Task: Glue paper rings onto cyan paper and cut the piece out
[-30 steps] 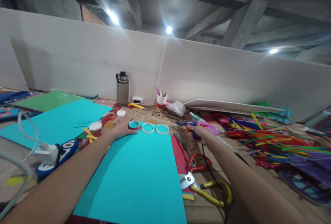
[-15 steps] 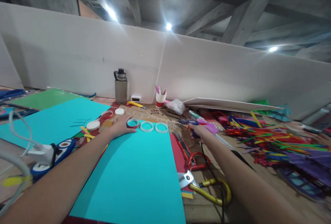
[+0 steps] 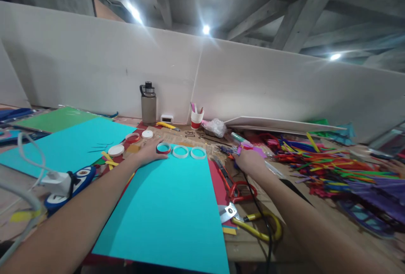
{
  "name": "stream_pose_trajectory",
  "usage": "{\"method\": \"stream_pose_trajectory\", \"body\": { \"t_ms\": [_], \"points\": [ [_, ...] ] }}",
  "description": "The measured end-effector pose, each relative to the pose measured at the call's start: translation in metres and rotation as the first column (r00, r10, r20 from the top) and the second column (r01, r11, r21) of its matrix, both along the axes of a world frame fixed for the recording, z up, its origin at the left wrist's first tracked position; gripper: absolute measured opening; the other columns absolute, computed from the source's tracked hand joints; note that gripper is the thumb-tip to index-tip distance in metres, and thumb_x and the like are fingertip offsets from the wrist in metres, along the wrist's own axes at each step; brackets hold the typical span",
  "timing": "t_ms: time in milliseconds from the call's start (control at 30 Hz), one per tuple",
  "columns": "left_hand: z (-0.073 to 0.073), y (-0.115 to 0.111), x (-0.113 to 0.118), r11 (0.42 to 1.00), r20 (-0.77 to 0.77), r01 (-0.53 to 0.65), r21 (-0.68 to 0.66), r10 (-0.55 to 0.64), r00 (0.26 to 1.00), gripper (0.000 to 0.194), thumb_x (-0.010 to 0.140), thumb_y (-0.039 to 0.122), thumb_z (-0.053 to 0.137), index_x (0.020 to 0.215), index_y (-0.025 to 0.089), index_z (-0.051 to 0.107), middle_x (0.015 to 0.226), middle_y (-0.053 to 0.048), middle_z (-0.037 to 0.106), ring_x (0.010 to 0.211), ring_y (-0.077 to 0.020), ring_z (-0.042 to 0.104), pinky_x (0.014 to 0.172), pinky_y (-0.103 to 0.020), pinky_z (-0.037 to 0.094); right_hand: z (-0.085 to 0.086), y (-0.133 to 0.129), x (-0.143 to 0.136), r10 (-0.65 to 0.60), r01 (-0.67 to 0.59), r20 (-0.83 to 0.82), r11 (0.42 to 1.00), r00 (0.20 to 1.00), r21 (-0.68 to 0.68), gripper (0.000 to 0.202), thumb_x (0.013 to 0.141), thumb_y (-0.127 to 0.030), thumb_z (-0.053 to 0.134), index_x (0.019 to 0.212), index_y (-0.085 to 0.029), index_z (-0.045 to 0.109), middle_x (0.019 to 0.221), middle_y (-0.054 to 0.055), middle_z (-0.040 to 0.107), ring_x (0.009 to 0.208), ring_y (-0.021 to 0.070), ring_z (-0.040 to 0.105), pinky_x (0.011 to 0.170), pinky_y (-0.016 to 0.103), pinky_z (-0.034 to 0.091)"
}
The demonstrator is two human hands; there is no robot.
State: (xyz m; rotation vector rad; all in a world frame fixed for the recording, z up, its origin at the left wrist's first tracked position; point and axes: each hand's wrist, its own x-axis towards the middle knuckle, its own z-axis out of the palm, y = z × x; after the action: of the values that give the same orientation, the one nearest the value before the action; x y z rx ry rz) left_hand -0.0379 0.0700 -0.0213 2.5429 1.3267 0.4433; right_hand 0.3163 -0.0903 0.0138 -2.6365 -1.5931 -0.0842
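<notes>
A large turquoise sheet [image 3: 167, 206] lies before me. Along its far edge stand two pale rings [image 3: 180, 151] and, to their left, a red-edged ring [image 3: 163, 148]. My left hand [image 3: 152, 152] grips that red-edged ring, thumb on its near side. Beyond the sheet's right corner, my right hand [image 3: 249, 159] is closed at a small pink round piece [image 3: 245, 144]; its fingertips are partly hidden. Just left of it lies a blue glue gun [image 3: 226, 150], blurred, its handle partly covered by the hand. A black cable [image 3: 261, 210] trails toward me.
Red-handled scissors [image 3: 232, 185] and yellow-handled snips [image 3: 256, 225] lie right of the sheet. Colourful strips [image 3: 319, 164] are heaped farther right. A bottle [image 3: 148, 103], paper cup [image 3: 196, 119] and yellow cutter [image 3: 167, 126] stand or lie behind. A power strip [image 3: 71, 185] is at left.
My right hand has let go of the glue gun's handle and moved slightly up and right to the pink piece. My left hand stays on the red-edged ring.
</notes>
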Motion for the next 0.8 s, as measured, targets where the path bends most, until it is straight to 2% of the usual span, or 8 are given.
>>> {"method": "stream_pose_trajectory", "body": {
  "t_ms": [67, 133, 200, 267, 367, 500, 667, 800],
  "points": [
    [0.002, -0.003, 0.001, 1.000, -0.005, -0.030, 0.006, 0.030, 1.000, 0.085, 0.068, 0.060, 0.067, 0.139, 0.021, 0.043, 0.147, -0.011, 0.043, 0.137, -0.0326, 0.035, 0.111, -0.043, 0.029, 0.007, -0.007, -0.017, 0.039, -0.041, 0.023, 0.997, 0.999, 0.069, 0.038, 0.093, -0.038, 0.042, 0.101, -0.009, 0.064, 0.103, 0.022, 0.067, 0.101, 0.0302, 0.063, 0.080, 0.036, 0.044],
    [0.005, -0.004, 0.000, 0.999, 0.000, -0.036, 0.026, 0.036, 0.999, 0.084, 0.069, 0.060, 0.066, 0.139, 0.020, 0.044, 0.145, -0.011, 0.045, 0.136, -0.0329, 0.037, 0.110, -0.043, 0.029, 0.013, -0.013, -0.039, 0.114, -0.113, -0.005, 0.988, 0.994, 0.103, 0.033, 0.093, -0.039, 0.042, 0.094, -0.015, 0.064, 0.093, 0.014, 0.070, 0.091, 0.0237, 0.065, 0.074, 0.030, 0.042],
    [0.008, -0.002, -0.001, 0.998, 0.033, -0.041, 0.048, 0.040, 0.999, 0.079, 0.072, 0.059, 0.063, 0.138, 0.018, 0.045, 0.143, -0.012, 0.047, 0.132, -0.0309, 0.041, 0.109, -0.041, 0.031, 0.017, -0.018, -0.063, 0.266, -0.237, -0.143, 0.953, 0.953, 0.189, 0.032, 0.093, -0.041, 0.043, 0.087, -0.017, 0.063, 0.087, 0.011, 0.070, 0.080, 0.0198, 0.064, 0.067, 0.026, 0.040],
    [0.012, 0.000, -0.004, 0.996, 0.077, -0.082, 0.043, 0.079, 0.994, 0.070, 0.078, 0.054, 0.059, 0.135, 0.016, 0.048, 0.138, -0.012, 0.053, 0.125, -0.0268, 0.050, 0.103, -0.035, 0.039, 0.020, -0.019, -0.085, 0.312, -0.260, -0.275, 0.943, 0.909, 0.209, 0.027, 0.091, -0.040, 0.047, 0.088, -0.018, 0.063, 0.088, 0.009, 0.070, 0.079, 0.0180, 0.064, 0.064, 0.024, 0.039],
    [0.016, 0.001, -0.008, 0.980, 0.039, -0.198, -0.010, 0.199, 0.979, 0.048, 0.082, 0.042, 0.056, 0.123, 0.016, 0.058, 0.121, -0.011, 0.064, 0.109, -0.0234, 0.061, 0.091, -0.029, 0.046, 0.017, -0.016, -0.104, 0.273, -0.236, -0.387, 0.962, 0.881, 0.141, 0.025, 0.088, -0.038, 0.053, 0.099, -0.017, 0.063, 0.093, 0.011, 0.070, 0.082, 0.0193, 0.064, 0.064, 0.024, 0.039],
    [0.016, -0.003, -0.012, 0.953, -0.051, -0.301, -0.043, 0.299, 0.953, 0.026, 0.081, 0.033, 0.055, 0.098, 0.018, 0.067, 0.104, -0.013, 0.070, 0.102, -0.0269, 0.064, 0.087, -0.033, 0.047, 0.003, -0.003, -0.108, 0.212, -0.181, -0.460, 0.977, 0.862, 0.110, 0.039, 0.079, -0.039, 0.065, 0.110, -0.015, 0.059, 0.096, 0.013, 0.070, 0.085, 0.0224, 0.066, 0.065, 0.026, 0.042],
    [0.014, -0.006, -0.010, 0.939, -0.052, -0.338, -0.063, 0.335, 0.941, 0.026, 0.080, 0.022, 0.050, 0.098, 0.015, 0.067, 0.108, -0.019, 0.068, 0.101, -0.0318, 0.064, 0.083, -0.040, 0.048, -0.014, 0.014, -0.102, 0.132, -0.114, -0.558, 0.991, 0.819, 0.067, 0.047, 0.082, -0.040, 0.060, 0.119, -0.014, 0.050, 0.077, 0.007, 0.070, 0.057, 0.0162, 0.065, 0.051, 0.024, 0.043],
    [0.012, 0.002, -0.013, 0.939, -0.005, -0.330, -0.100, 0.331, 0.944, 0.022, 0.078, 0.016, 0.051, 0.092, 0.015, 0.068, 0.105, -0.018, 0.069, 0.100, -0.0284, 0.065, 0.084, -0.036, 0.048, -0.022, 0.019, -0.103, 0.101, -0.078, -0.556, 0.995, 0.825, 0.065, 0.049, 0.081, -0.041, 0.061, 0.119, -0.013, 0.051, 0.079, 0.007, 0.071, 0.058, 0.0159, 0.065, 0.053, 0.024, 0.045]
  ]
}}
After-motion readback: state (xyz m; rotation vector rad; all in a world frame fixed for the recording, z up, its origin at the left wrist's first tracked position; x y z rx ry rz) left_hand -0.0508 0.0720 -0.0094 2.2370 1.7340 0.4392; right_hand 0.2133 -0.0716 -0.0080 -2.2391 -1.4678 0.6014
